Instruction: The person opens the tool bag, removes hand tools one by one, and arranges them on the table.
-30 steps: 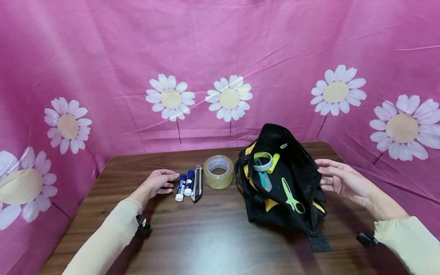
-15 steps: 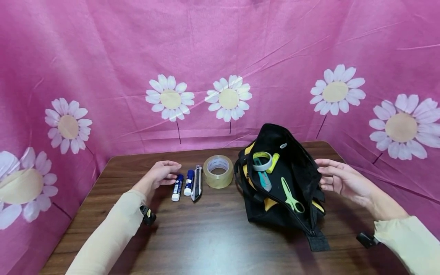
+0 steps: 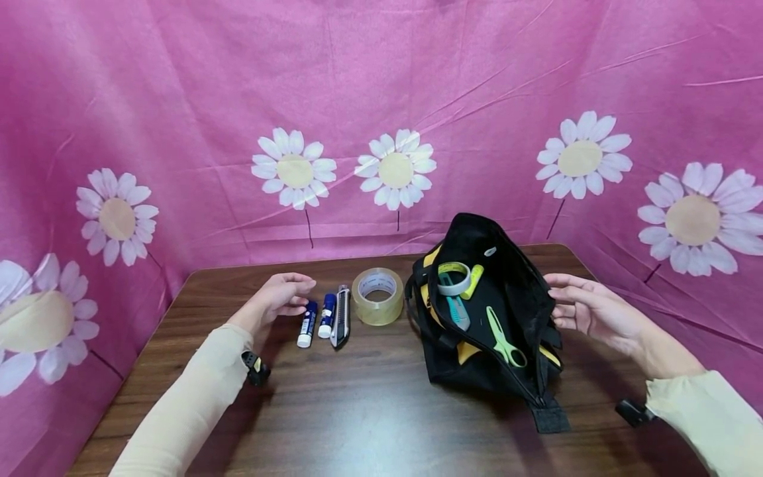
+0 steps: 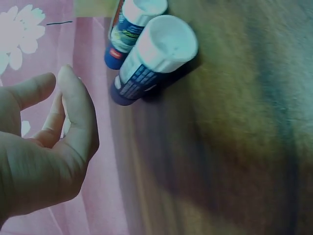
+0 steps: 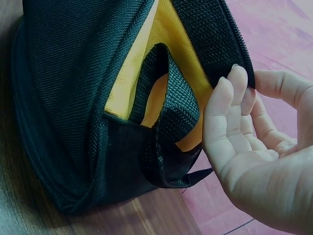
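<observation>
My left hand (image 3: 280,297) hovers at the blue end of the nearer glue stick (image 3: 306,324), fingers loosely bent and nothing between them. In the left wrist view, a gap shows between that hand (image 4: 49,142) and the white-capped glue stick (image 4: 146,58). A second glue stick (image 3: 326,316) lies beside it, then a box cutter (image 3: 341,318) and a roll of clear packing tape (image 3: 378,308). On the right, my right hand (image 3: 596,315) holds the rim of an unzipped black-and-yellow bag (image 3: 465,371). The right wrist view shows thumb and fingertips pinching the zipper edge (image 5: 239,49).
Inside the bag are green scissors (image 3: 503,341), a teal cutter (image 3: 457,311), a small tape roll (image 3: 456,288) and a short yellow stick (image 3: 473,283). A brown wooden table (image 3: 357,411) carries everything. A pink flowered cloth (image 3: 357,79) hangs behind its far edge.
My left hand has moved slightly right and away from me, over the end of the nearer glue stick. That glue stick has shifted a little left. My right hand keeps its grip.
</observation>
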The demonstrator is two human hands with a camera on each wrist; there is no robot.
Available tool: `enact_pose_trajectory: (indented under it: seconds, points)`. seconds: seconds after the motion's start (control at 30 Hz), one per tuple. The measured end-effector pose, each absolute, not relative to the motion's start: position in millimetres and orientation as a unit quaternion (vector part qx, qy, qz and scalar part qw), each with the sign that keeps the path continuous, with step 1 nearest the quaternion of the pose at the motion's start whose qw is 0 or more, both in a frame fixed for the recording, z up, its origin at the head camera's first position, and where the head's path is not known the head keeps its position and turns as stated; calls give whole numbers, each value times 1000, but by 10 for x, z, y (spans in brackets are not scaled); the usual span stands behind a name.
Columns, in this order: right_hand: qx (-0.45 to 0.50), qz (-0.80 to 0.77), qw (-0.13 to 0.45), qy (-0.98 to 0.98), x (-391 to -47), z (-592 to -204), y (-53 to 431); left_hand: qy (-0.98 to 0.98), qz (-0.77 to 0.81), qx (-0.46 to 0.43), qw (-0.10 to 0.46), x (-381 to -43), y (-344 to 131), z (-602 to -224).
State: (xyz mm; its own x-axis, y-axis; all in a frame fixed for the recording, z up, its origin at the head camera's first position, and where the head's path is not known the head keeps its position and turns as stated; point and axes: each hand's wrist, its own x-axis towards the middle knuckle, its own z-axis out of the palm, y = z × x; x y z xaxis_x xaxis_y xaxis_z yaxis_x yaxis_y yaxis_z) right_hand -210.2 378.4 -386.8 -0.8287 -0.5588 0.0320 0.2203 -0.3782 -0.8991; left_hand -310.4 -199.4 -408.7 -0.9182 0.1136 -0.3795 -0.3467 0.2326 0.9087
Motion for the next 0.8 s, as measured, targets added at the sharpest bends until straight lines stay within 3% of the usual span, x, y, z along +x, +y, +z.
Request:
enact_pose_trajectory:
  seconds: [0.37, 0.8]
  points:
    - [-175, -809, 237, 509, -2103, -3863, 3789, 763, 616, -23, 197, -3148, -1720, -3628]
    - [-162, -810, 228, 516, -2084, -3836, 3785, 782, 581, 63, 218, -3193, -957, -2987]
